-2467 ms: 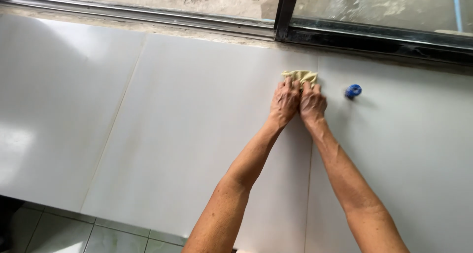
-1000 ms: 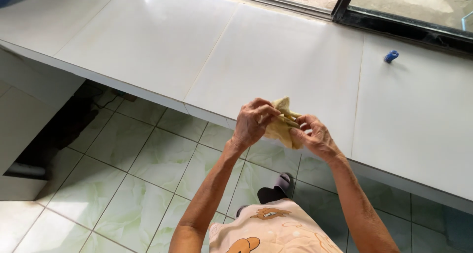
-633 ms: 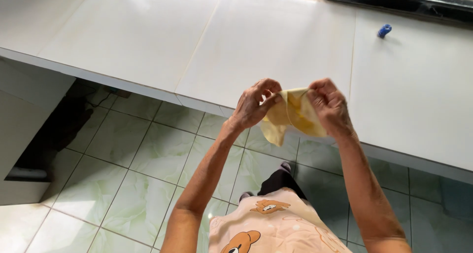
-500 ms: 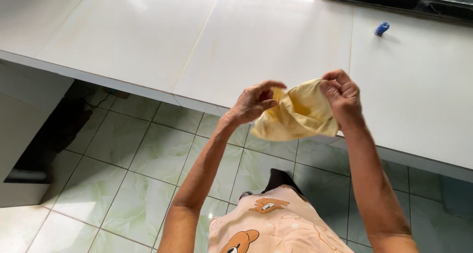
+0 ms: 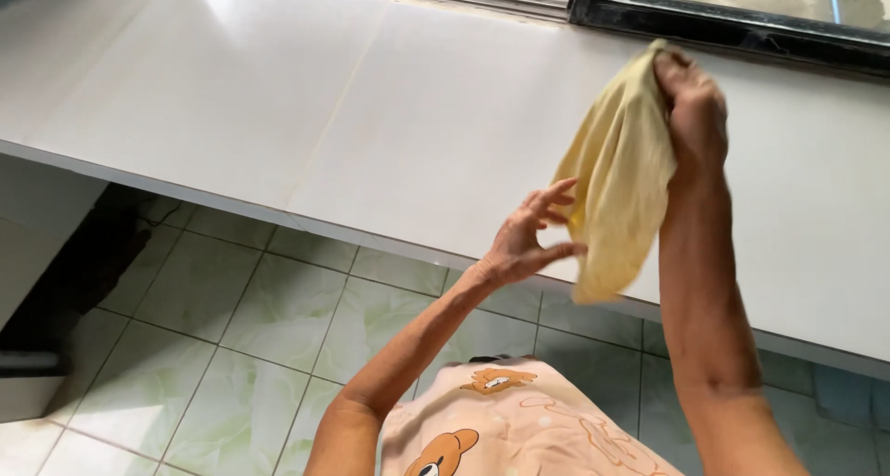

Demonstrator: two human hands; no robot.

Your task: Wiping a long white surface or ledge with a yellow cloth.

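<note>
Right hand [image 5: 691,114] grips the hanging cloth [image 5: 616,184]; left hand [image 5: 528,240], open, reaches; a missed grab could drop it.

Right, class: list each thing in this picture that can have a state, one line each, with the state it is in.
Yellow cloth: unfolded, hanging loose from its top corner, off the counter.
Right hand: raised, grip closed on the cloth's top.
Left hand: fingers spread open, beside the hanging cloth; contact unclear.
White tiled counter: bare where visible, glossy.
Window frame: dark; open or closed cannot be told.
</note>
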